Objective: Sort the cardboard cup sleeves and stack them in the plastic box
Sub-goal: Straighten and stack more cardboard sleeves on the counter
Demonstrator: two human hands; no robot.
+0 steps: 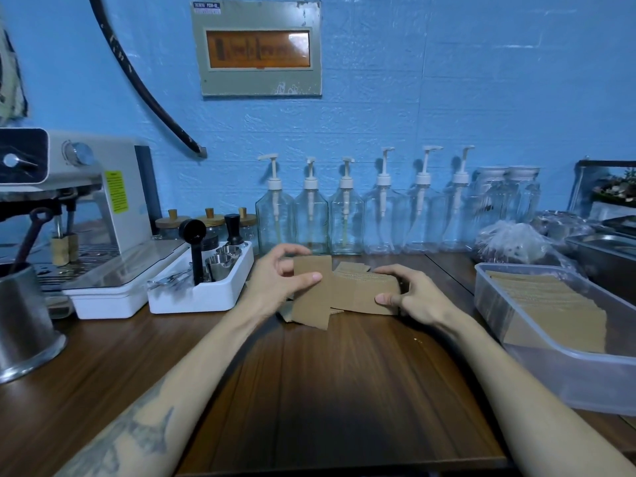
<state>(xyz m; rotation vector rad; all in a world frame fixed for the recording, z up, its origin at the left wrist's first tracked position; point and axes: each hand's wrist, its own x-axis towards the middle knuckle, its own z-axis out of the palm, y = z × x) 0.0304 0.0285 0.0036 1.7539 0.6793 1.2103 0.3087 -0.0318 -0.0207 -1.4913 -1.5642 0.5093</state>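
My left hand pinches one flat brown cardboard sleeve, held upright above the table, thumb on its front. Just to its right, my right hand grips a thick bundle of sleeves from its right end. A few loose sleeves lie on the wooden table behind and under the bundle. The clear plastic box stands at the right, holding a slanted row of sleeves.
A white tray with metal cups and a black scoop stands left of my hands, beside an espresso machine. Several pump bottles line the blue wall. A steel pitcher sits far left; metal trays at the right.
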